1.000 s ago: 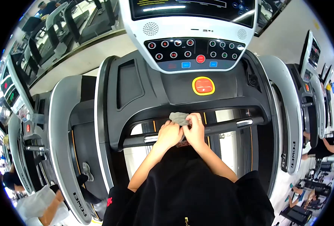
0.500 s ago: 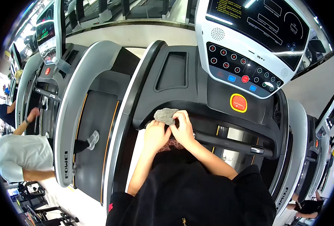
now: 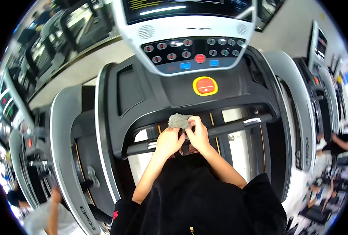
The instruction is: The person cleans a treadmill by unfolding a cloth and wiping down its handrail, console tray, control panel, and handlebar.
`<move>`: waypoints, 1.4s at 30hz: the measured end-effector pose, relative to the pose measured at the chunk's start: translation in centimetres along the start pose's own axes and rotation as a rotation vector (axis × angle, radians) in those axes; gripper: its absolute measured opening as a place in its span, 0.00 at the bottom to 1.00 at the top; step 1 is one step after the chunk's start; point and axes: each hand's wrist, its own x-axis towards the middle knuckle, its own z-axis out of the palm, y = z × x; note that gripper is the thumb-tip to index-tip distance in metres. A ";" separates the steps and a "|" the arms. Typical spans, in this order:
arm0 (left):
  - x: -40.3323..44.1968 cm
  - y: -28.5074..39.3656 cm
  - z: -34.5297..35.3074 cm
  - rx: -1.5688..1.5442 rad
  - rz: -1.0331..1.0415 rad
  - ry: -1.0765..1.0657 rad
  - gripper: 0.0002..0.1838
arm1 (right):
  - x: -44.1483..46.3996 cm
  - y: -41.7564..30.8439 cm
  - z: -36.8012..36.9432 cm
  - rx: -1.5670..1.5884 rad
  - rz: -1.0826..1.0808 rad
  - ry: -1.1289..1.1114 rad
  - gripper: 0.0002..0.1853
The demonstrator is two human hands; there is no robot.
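Observation:
A crumpled grey cloth (image 3: 179, 121) is bunched up between my hands, in front of a treadmill's handlebar. My left hand (image 3: 169, 141) grips its lower left part with bent fingers. On the right side, my right hand (image 3: 198, 134) pinches the cloth's edge between thumb and fingers. The two hands are close together at the thumbs. Just beyond them lies the black treadmill console (image 3: 154, 92), with a red stop button (image 3: 205, 85) ringed in yellow.
The treadmill's button panel (image 3: 193, 53) and screen rise ahead. Another treadmill (image 3: 66, 137) stands at the left, where a person in a white shirt (image 3: 50, 217) is near it. More treadmills (image 3: 295, 98) line the right, with people farther back.
The view has turned, so the console sits more level and farther left. Both hands keep hold of the cloth, which appears slightly farther right. The person at left appears lower.

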 end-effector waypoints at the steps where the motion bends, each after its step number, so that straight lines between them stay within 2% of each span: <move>1: 0.5 0.5 0.7 -0.023 0.041 -0.012 0.17 | -0.1 0.3 -0.8 -0.013 0.018 0.040 0.14; 4: 1.4 2.4 1.9 -0.057 0.118 -0.097 0.18 | -0.5 1.0 -2.6 -0.062 -0.014 0.168 0.15; 6: 1.7 2.8 2.4 -0.049 0.216 -0.023 0.18 | -0.7 1.1 -3.0 -0.057 -0.020 0.202 0.15; 10: 1.4 1.7 1.6 -0.023 0.209 0.004 0.17 | -0.8 0.7 -1.8 -0.035 -0.013 0.146 0.15; 13: 0.0 -0.3 0.0 0.031 0.022 0.000 0.16 | -0.5 0.1 0.7 -0.057 -0.085 0.041 0.14; 20: -5.6 -3.8 -4.2 0.055 -0.260 0.232 0.13 | -0.3 -3.3 7.4 -0.016 -0.286 -0.257 0.12; 23: -8.0 -4.8 -4.7 0.020 -0.308 0.406 0.13 | -0.3 -4.9 9.8 0.008 -0.395 -0.381 0.12; 25: -9.3 -5.1 -5.1 0.020 -0.353 0.480 0.13 | -0.5 -5.8 10.9 0.127 -0.248 -0.555 0.13; 28: -10.1 -4.9 -5.9 0.006 -0.437 0.463 0.15 | -0.5 -5.8 12.2 0.175 -0.265 -0.624 0.14; 29: -10.0 -4.7 -5.9 0.047 -0.418 0.489 0.15 | -0.4 -5.8 12.2 0.200 -0.203 -0.654 0.14; 32: -9.1 -4.4 -6.0 0.059 -0.370 0.441 0.16 | -0.1 -4.6 11.7 0.214 -0.287 -0.546 0.14; 34: -7.6 -4.0 -5.5 0.063 -0.322 0.386 0.16 | 0.6 -3.8 10.1 0.203 -0.255 -0.486 0.14; 36: -5.8 -3.5 -4.3 0.061 -0.225 0.368 0.16 | 1.2 -2.8 8.1 0.241 -0.110 -0.448 0.15; 38: -3.8 -2.5 -3.1 0.039 -0.141 0.315 0.17 | 1.2 -1.7 5.5 0.201 -0.052 -0.352 0.16; 40: -1.6 -1.4 -1.8 0.041 -0.050 0.190 0.16 | 1.1 -0.4 3.0 0.123 -0.100 -0.189 0.16; 41: -0.6 -0.4 -1.7 0.067 -0.028 0.079 0.15 | 1.0 0.0 1.7 0.116 -0.046 -0.134 0.16; 42: 0.4 0.3 -1.1 0.052 0.045 0.064 0.15 | 0.8 0.7 0.6 0.124 0.013 -0.097 0.16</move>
